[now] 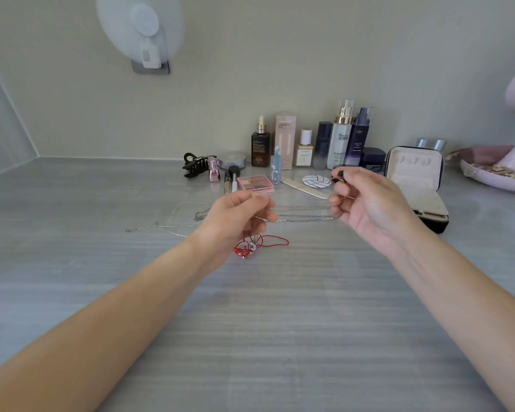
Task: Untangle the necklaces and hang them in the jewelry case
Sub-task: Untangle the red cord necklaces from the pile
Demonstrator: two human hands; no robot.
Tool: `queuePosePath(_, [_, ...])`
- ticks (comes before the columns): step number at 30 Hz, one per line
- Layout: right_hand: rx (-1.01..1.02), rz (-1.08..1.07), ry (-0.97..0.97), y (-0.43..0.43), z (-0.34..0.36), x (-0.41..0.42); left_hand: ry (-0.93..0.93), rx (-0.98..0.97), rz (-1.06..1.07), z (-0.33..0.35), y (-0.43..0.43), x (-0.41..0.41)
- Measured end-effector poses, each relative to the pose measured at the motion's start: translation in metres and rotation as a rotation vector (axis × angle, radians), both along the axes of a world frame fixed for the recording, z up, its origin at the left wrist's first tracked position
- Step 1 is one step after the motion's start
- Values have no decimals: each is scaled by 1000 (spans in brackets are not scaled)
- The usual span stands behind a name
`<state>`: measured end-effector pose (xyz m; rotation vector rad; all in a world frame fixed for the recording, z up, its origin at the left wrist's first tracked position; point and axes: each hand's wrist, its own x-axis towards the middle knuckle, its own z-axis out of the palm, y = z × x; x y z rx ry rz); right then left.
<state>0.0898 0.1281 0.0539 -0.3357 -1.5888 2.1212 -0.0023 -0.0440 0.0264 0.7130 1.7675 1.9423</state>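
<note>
Strands of silver chain [302,214] run taut just left of the jewelry case [414,173], pinched at each end by my left hand [238,217] and right hand [366,203]. Farther left, red cord [260,245] bunches. Pulling harder, I judge, tightens knots or snaps links.

1. Near half of table [280,337]: bare betw. the forearms, wide room to pass.
2. Silver chain [304,215] strung betw. left hand [238,221] & right hand [369,203], both pinching it; bars the straight way back.
3. Red cord necklace [262,245] lies under left hand; loose chains [161,228] spread to its left.
4. Jewelry case [414,179] open just right of right hand, lid upright; front side free.
5. Bottles [339,138], palette [254,183], hair claw [195,168] crowd far edge by wall.
6. Pink dish [494,179] fills far-right corner.
</note>
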Motion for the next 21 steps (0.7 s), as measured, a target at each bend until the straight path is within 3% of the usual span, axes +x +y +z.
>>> queuePosePath(9, [99, -115, -79, 10, -4, -1, 25, -157, -58, -5, -4, -6])
queuePosePath(13, [412, -176, -292, 18, -9, 0, 163, -336, -105, -9, -2, -3])
queuePosePath(18, [1011, -65, -661, 25, -17, 3, 278, -394, -47, -9, -2, -5])
queuePosePath(21, [1150, -45, -803, 28, -22, 3, 432, -480, -44, -6, -7, -9])
